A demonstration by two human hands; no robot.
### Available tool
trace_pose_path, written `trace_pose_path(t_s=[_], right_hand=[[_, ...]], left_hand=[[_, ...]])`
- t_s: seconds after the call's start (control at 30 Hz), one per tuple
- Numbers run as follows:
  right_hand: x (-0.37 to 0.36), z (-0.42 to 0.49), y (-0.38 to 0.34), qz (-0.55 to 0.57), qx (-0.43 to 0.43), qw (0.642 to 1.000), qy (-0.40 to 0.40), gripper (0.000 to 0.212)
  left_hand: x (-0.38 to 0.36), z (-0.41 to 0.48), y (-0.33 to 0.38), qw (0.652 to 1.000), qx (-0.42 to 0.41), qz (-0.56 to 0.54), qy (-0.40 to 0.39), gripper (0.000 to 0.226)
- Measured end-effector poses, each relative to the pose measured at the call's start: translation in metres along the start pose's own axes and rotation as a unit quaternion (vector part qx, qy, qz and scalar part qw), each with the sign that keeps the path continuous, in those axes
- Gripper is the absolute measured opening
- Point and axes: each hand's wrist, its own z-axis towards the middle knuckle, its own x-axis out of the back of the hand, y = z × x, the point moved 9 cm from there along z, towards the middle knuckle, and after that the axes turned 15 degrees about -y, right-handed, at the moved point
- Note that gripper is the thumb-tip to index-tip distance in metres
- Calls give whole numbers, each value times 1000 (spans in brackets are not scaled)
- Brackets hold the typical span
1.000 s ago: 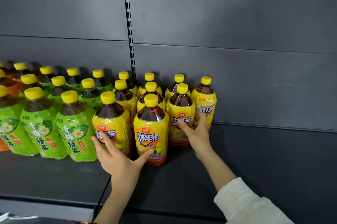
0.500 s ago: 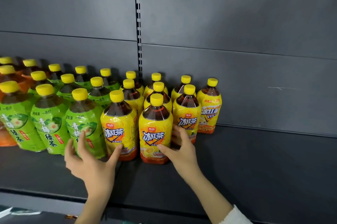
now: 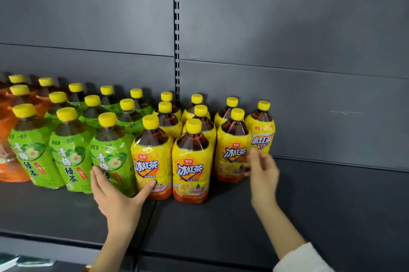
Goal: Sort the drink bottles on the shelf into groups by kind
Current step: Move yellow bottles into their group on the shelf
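Note:
Several yellow-labelled iced tea bottles [image 3: 191, 167] stand grouped in the middle of the dark shelf [image 3: 332, 205]. Green-labelled green tea bottles [image 3: 110, 156] stand in rows to their left, and orange-labelled bottles [image 3: 8, 161] at the far left edge. My left hand [image 3: 117, 198] lies spread against the front green bottle, its thumb touching the front-left yellow bottle [image 3: 152, 161]. My right hand [image 3: 263, 172], blurred, is at the right side of the third front yellow bottle [image 3: 232, 156], fingers loosely bent, holding nothing that I can see.
The shelf's right half is bare dark metal. A slotted upright [image 3: 176, 28] runs down the grey back panel behind the bottles. A shelf joint [image 3: 146, 223] runs front to back below the left hand.
My left hand shifted right, from the green bottles to the gap between green and yellow. My right hand left the front middle yellow bottle and moved right to the outer one.

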Motion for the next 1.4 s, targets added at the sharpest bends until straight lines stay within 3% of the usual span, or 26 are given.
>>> trace_pose_path(t_s=[0.03, 0.1, 0.2, 0.27, 0.4, 0.57, 0.7, 0.83, 0.97, 1.1, 1.23, 1.4], right_hand=[[18, 12, 1, -3, -7, 999, 45, 15], [37, 38, 8, -43, -35, 997, 61, 36], [38, 72, 20, -91, -75, 993, -6, 73], [30, 85, 25, -78, -87, 992, -49, 79], [27, 100, 28, -80, -110, 987, -82, 78], [38, 105, 27, -74, -104, 986, -108, 57], [44, 99, 19, -103, -80, 985, -111, 70], [55, 87, 16, -145, -71, 981, -107, 71], [74, 62, 7, -154, -68, 980, -108, 61], [86, 29, -3, -161, -80, 970, -162, 58], [69, -2, -6, -148, -79, 964, -206, 52], [29, -20, 2, -163, -81, 955, -232, 68]], left_hand=[[0, 1, 0, 1000, 6, -3, -3, 148], [1, 2, -1, 1000, 14, -3, -6, 150], [3, 2, -1, 1000, 18, -11, -9, 153], [3, 1, -2, 1000, 20, -19, -10, 154], [5, 1, -4, 999, 23, -41, -8, 157], [9, 0, -3, 996, 16, -90, 6, 160], [10, 1, -5, 994, 15, -107, 15, 162], [10, 2, -4, 992, 1, -123, 18, 161], [12, 2, -7, 990, -16, -136, 25, 153], [10, 3, -10, 991, -22, -127, 35, 131], [11, 5, -15, 990, -27, -130, 45, 123], [12, 3, -15, 989, -42, -136, 40, 119]])
